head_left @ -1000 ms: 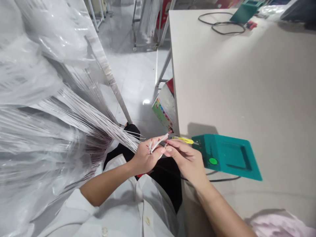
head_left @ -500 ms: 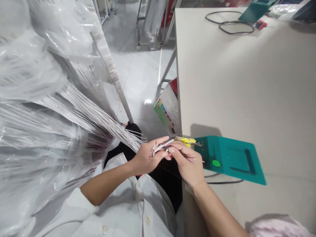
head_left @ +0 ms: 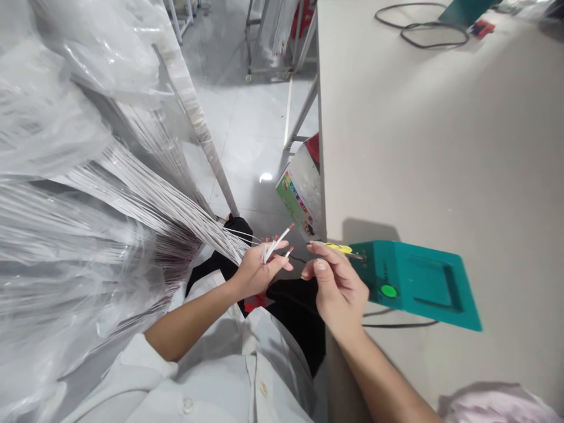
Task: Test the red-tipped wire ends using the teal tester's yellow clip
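Note:
My left hand (head_left: 255, 271) is closed around a bundle of thin white wires (head_left: 194, 214) that runs down from the rack on the left. Several wire ends with reddish tips (head_left: 277, 242) stick up from its fingers. To the right, apart from the wires, my right hand (head_left: 338, 288) has its thumb and fingers spread, with nothing visible between them. Just behind its fingertips is a yellow piece (head_left: 338, 248) with a metal end, at the left edge of a teal device (head_left: 427, 282). A bright green round button (head_left: 389, 291) sits on that device.
A metal rack post (head_left: 207, 141) wrapped in plastic stands by the hanging, plastic-covered wires (head_left: 83, 235). The table (head_left: 423, 147) lies to the right, with a looped black cable (head_left: 434, 35) at its far end. A printed bag (head_left: 299, 194) is beside the table leg. Pinkish cloth (head_left: 497, 405) lies near.
My hands have moved apart. The left went slightly left with the wires, their reddish tips now showing. The right has let go of the wire end and opened.

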`<state>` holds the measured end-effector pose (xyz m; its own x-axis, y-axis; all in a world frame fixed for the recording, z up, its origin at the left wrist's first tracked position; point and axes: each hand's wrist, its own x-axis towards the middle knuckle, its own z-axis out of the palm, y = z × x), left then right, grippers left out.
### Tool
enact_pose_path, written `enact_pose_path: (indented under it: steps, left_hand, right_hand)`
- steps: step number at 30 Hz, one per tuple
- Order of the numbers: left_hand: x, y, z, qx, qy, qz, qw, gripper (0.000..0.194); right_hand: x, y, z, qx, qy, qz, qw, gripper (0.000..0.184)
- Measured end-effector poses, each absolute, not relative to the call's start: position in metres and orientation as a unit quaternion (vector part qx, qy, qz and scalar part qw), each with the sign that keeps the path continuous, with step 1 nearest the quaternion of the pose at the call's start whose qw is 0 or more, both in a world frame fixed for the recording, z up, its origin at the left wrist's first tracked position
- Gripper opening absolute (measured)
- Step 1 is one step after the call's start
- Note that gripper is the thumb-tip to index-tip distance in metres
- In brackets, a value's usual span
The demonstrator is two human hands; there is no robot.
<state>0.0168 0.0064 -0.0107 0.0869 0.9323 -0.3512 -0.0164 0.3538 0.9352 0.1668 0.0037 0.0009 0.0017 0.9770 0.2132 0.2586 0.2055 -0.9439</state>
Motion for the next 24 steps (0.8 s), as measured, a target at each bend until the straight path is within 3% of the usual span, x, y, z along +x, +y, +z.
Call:
enact_pose_path:
  steps: [3,7,12,14,17,20,24]
  left_hand:
    - [0.018,0.011,-0.014,0.414,0.59,0.405,0.562,0.038]
    - [0.022,0.013,-0.015,0.461,0.621,0.418,0.477,0.034]
    - [0.028,0.006,-0.008,0.587,0.518,0.335,0.524,0.032]
    - [0.029,0.003,-0.007,0.591,0.503,0.318,0.545,0.03]
    - [0.027,0.001,-0.008,0.573,0.467,0.33,0.588,0.028]
    - [0.022,0.001,-0.011,0.529,0.467,0.349,0.617,0.04]
    - [0.018,0.002,-0.01,0.455,0.542,0.432,0.559,0.042]
  right_hand:
    - [0.166,0.004,0.001,-0.506,-0.563,0.396,0.52,0.02]
    - [0.165,0.006,0.0,-0.509,-0.578,0.409,0.489,0.021]
    - [0.165,0.009,0.002,-0.483,-0.635,0.396,0.454,0.009]
    - [0.165,0.01,0.004,-0.491,-0.627,0.407,0.447,0.013]
    - [0.166,0.012,0.006,-0.518,-0.582,0.441,0.446,0.024]
    - [0.166,0.012,0.007,-0.523,-0.562,0.452,0.455,0.027]
    - [0.163,0.013,0.009,-0.527,-0.578,0.42,0.46,0.025]
